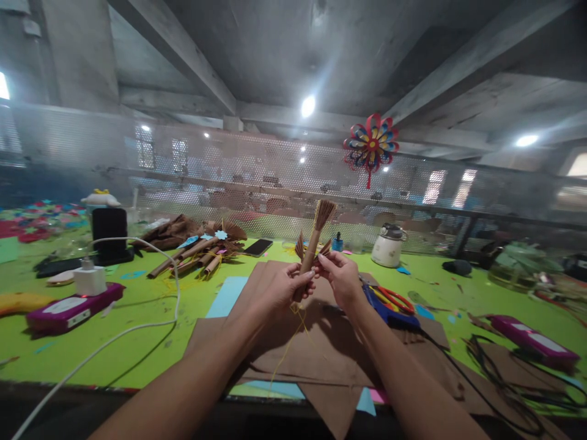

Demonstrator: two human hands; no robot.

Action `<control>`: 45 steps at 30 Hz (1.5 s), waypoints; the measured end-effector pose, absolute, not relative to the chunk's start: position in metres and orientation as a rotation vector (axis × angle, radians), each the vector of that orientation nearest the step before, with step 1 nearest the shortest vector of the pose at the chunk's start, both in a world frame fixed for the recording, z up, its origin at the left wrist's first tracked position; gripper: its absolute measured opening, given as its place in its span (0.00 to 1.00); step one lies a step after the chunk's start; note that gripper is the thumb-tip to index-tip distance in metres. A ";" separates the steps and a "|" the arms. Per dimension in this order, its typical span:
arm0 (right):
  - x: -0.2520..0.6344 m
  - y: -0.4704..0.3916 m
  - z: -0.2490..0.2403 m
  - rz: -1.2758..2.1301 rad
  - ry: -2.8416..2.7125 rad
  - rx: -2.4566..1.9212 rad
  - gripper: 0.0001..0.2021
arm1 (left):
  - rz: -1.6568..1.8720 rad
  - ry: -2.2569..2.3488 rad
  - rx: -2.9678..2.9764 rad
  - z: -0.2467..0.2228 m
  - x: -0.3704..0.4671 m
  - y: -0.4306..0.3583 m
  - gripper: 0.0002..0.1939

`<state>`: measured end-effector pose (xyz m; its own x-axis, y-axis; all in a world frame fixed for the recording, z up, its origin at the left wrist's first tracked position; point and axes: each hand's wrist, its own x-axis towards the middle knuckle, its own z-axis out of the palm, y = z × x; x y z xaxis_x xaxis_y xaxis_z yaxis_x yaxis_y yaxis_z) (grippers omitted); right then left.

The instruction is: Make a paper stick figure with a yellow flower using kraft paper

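Observation:
A brown paper figure (312,243) stands upright above the table: a rolled tube, a pleated fan-like top and small pleated fans at its sides. My left hand (295,285) is closed around the tube's lower part. With thumb and fingertips, my right hand (343,278) pinches the small fan on the right side. Yellow thread (303,329) dangles from beneath the figure. Under both hands lie brown paper sheets (270,342), and a light-blue sheet (225,297) shows at their left. The figure's lower end is partly hidden by my fingers.
Similar brown paper pieces (211,250) are piled at left beside a phone (258,247). Orange-handled pliers (397,299) lie right of my hands. Purple power strips (76,308) sit on both sides, with a white cable (177,287) nearby. A white jug (387,246) stands behind.

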<state>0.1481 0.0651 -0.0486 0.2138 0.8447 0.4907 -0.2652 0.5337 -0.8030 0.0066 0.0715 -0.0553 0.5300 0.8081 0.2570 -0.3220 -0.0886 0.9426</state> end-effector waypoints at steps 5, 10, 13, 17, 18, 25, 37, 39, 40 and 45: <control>0.149 0.066 -0.050 0.858 -1.108 -0.642 0.13 | 0.982 0.468 1.357 -0.055 0.006 0.072 0.16; 0.149 0.066 -0.049 0.873 -1.098 -0.644 0.13 | 0.990 0.501 1.392 -0.055 0.006 0.073 0.16; 0.149 0.066 -0.049 0.883 -1.086 -0.640 0.13 | 1.007 0.518 1.421 -0.054 0.006 0.072 0.16; 0.148 0.066 -0.049 0.895 -1.084 -0.633 0.13 | 1.031 0.513 1.436 -0.051 0.007 0.069 0.17; 0.148 0.066 -0.049 0.897 -1.086 -0.631 0.13 | 1.034 0.515 1.442 -0.050 0.006 0.067 0.17; 0.149 0.067 -0.049 0.893 -1.093 -0.633 0.13 | 1.041 0.523 1.454 -0.050 0.005 0.066 0.17; 0.150 0.069 -0.051 0.961 -1.060 -0.593 0.13 | 1.043 0.495 1.457 -0.055 0.005 0.071 0.14; 0.149 0.068 -0.051 0.967 -1.054 -0.590 0.13 | 1.040 0.503 1.456 -0.054 0.005 0.070 0.14; 0.149 0.068 -0.050 0.969 -1.053 -0.589 0.13 | 1.038 0.508 1.453 -0.054 0.005 0.070 0.14; 0.150 0.068 -0.050 0.969 -1.063 -0.592 0.13 | 1.040 0.499 1.432 -0.055 0.005 0.070 0.15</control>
<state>0.1495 0.0677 -0.0503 0.1583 0.8788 0.4502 -0.3668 0.4757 -0.7995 0.0054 0.0701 -0.0551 0.5023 0.8128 0.2951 -0.2780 -0.1714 0.9452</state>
